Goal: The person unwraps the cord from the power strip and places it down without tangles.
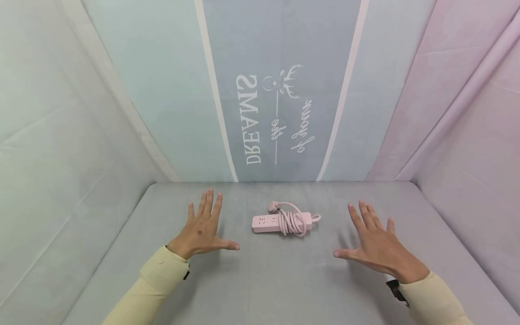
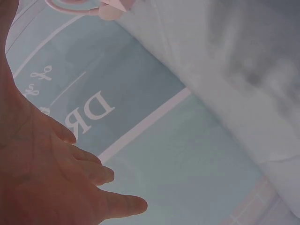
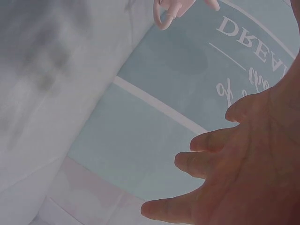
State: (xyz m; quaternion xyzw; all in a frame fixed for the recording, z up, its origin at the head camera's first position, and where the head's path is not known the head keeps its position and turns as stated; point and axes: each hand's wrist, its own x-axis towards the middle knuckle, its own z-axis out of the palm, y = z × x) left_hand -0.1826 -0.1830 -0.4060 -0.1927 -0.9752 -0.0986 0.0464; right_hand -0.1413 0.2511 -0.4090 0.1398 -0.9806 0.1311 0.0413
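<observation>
A pink power strip (image 1: 265,223) lies flat on the grey cloth-covered surface, midway between my hands. Its pink cord (image 1: 293,224) is wound several times around the strip's right half, and the plug (image 1: 273,206) rests at the strip's back edge. To the left of it my left hand (image 1: 200,230) is spread over the surface, fingers straight and thumb toward the strip. My right hand (image 1: 378,243) is spread likewise on the right side, apart from the strip. Both hands hold nothing. Only part of the strip shows at the top of each wrist view.
Grey cloth (image 1: 260,284) covers the surface. Behind it hangs a fabric wall (image 1: 280,45) with mirrored white lettering and pale stripes. Pale fabric walls stand on the left (image 1: 53,135) and right (image 1: 475,149).
</observation>
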